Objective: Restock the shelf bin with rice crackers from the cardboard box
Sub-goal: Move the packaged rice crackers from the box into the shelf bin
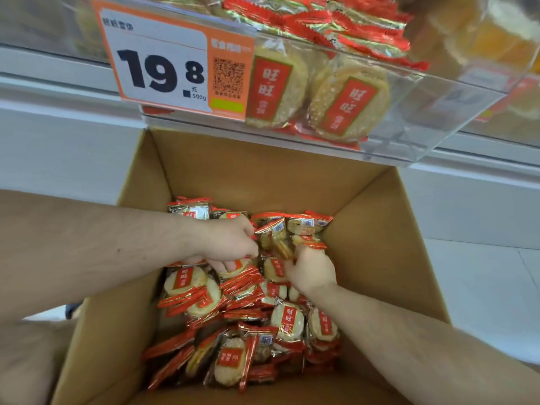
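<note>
Red-wrapped rice crackers (233,314) heaped in cardboard box (380,244)

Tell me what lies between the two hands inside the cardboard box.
In the head view, rice cracker packets fill the gap between the left hand and the right hand. No bare floor of the cardboard box shows there.

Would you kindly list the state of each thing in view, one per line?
cardboard box: open, flaps up, holding loose packets.
rice cracker packets: sealed, heaped in the box.
shelf bin: clear-fronted, packets already inside.
price tag: fixed to the bin front, reads 19.8.
left hand: in the box, fingers curled on packets.
right hand: in the box, gripping packets.
</note>
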